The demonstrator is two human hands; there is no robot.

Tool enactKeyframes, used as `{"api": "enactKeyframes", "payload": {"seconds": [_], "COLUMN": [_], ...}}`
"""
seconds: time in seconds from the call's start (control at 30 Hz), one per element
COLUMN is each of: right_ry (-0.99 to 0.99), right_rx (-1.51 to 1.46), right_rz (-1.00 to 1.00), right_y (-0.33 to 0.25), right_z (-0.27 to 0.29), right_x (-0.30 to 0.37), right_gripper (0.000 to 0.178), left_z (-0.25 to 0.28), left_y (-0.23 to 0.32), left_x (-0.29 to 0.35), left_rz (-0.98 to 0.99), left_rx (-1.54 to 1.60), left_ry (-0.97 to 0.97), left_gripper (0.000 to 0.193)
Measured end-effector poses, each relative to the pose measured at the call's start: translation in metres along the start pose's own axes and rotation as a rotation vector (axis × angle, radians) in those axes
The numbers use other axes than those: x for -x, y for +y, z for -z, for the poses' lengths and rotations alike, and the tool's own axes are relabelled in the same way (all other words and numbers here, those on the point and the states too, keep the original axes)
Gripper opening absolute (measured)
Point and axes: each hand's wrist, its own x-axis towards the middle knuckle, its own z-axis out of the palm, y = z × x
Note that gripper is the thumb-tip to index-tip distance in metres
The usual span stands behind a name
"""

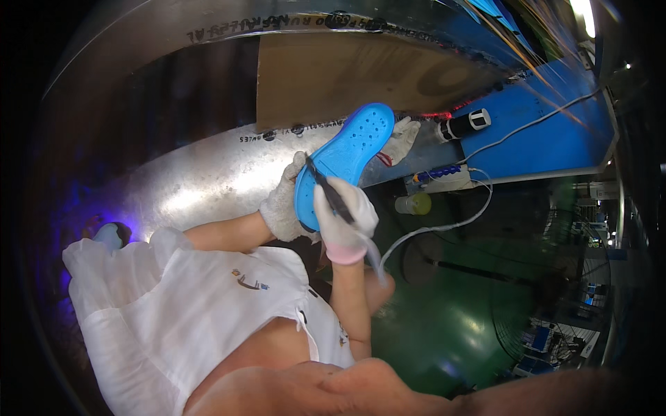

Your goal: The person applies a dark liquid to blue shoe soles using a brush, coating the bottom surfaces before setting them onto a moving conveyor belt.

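Observation:
A blue shoe sole [350,149] with small holes in its far end is held up in front of me. My left hand [283,206], in a white knit glove, grips the sole's near end from the left. My right hand [345,223], also gloved, holds a thin dark pen-like tool [329,193] with its tip against the sole's near edge. A pale hose [423,230] runs from the tool off to the right. Another white glove [404,136] shows behind the sole's far end; I cannot tell whether a hand is in it.
Behind the sole is a shiny metal sheet [208,180] and a brown cardboard panel [333,76]. A blue bench [555,132] at the right carries a black-and-white cylindrical tool [463,124] and a white cable. A yellowish container [414,203] sits below it, above the green floor [444,326].

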Motion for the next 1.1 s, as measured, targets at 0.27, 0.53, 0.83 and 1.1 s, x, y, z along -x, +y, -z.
{"api": "enactKeyframes", "payload": {"seconds": [0.27,0.53,0.83,1.1], "right_ry": [-0.082,0.099,0.164,-0.183], "right_rx": [0.210,0.075,0.091,0.094], "right_rz": [0.191,0.146,0.127,0.236], "right_y": [-0.017,-0.025,-0.032,-0.017], "right_z": [0.009,0.002,-0.003,0.019], "right_x": [0.007,0.020,0.036,0.025], "right_gripper": [0.022,0.019,0.022,0.030], "left_z": [-0.010,-0.013,-0.003,-0.035], "left_y": [-0.004,0.003,0.025,0.053], "left_x": [0.003,-0.004,-0.012,-0.015], "left_rz": [-0.089,-0.108,0.030,0.143], "left_rx": [-0.086,-0.146,-0.225,-0.167], "left_ry": [-0.013,-0.096,-0.261,-0.115], "left_gripper": [0.090,0.094,0.095,0.084]}}
